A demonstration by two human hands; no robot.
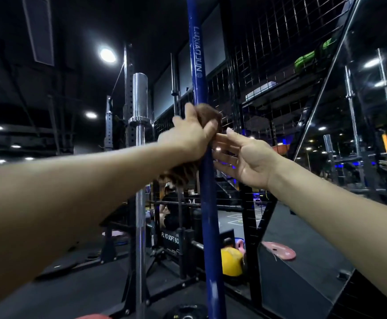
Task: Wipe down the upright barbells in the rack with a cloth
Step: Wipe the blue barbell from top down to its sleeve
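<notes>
A blue upright barbell (198, 65) with white lettering stands in the middle of the view. My left hand (191, 134) grips a brown cloth (181, 172) wrapped around the blue bar at about mid height; part of the cloth hangs blurred below the hand. My right hand (245, 157) is open just right of the bar, fingers spread and fingertips near the left hand, not holding the bar. A chrome barbell (140, 143) with a thick sleeve stands upright to the left.
A black wire-mesh wall (268, 54) rises behind the bars. A black rack frame (139, 284) is at the base. A yellow ball (231, 261), a pink plate (279, 250) and a plyo box (169, 236) lie on the floor. People sit behind the rack.
</notes>
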